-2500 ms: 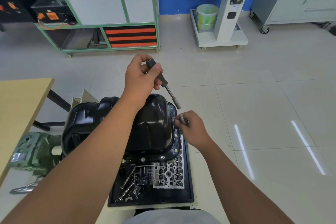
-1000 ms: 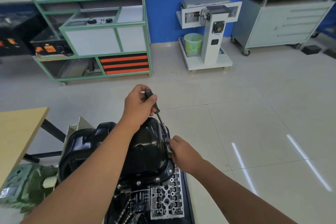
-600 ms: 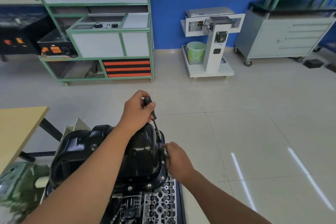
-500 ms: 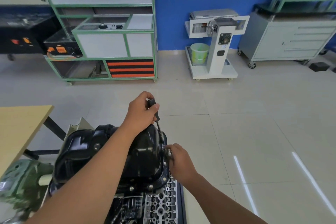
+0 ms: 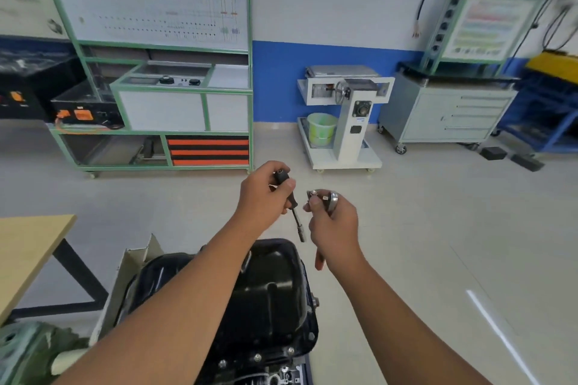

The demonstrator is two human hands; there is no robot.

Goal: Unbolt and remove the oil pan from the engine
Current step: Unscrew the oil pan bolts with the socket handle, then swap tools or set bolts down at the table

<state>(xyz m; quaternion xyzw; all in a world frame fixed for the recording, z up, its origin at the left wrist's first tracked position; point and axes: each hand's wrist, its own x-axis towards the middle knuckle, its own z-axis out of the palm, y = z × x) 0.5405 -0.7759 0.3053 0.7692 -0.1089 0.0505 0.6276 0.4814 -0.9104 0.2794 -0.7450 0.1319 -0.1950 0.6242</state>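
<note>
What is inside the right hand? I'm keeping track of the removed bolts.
The right hand pinches small silvery metal pieces, apparently bolts, at its fingertips above the glossy black oil pan. The curled fingers hide the palm, so an exact count isn't possible.

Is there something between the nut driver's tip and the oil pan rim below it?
Nothing visible. The nut driver in the left hand hangs in open air above the oil pan; the right hand is beside it.

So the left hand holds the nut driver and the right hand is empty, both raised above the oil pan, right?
Not quite. The head view shows the right hand pinching small silver bolts, not empty. The left hand does hold the nut driver, both above the oil pan.
</note>
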